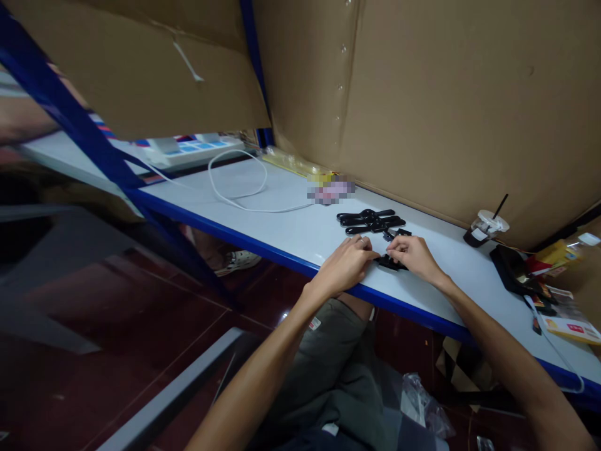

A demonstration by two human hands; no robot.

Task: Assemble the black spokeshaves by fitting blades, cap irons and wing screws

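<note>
Near the front edge of the white table, my left hand (350, 260) is curled, with a ring on one finger and its fingertips at the left end of a small black piece (389, 262). My right hand (416, 255) pinches at the same piece from the right, thumb and forefinger together. The fingers partly cover this piece, so its exact kind cannot be made out. Just beyond my hands lie several glossy black strap-like items (370, 220) with wider middles, resembling wristwatches, side by side. Another dark bit (401, 232) lies right behind my right fingers.
A lidded cup (484, 228) with a black straw stands at the right. Beside it are a black pouch (509, 269) and packets. A white cable (235, 199) loops across the left toward a power strip (197, 150). Cardboard (446, 113) walls the back. Another person's arm (28, 119) shows far left.
</note>
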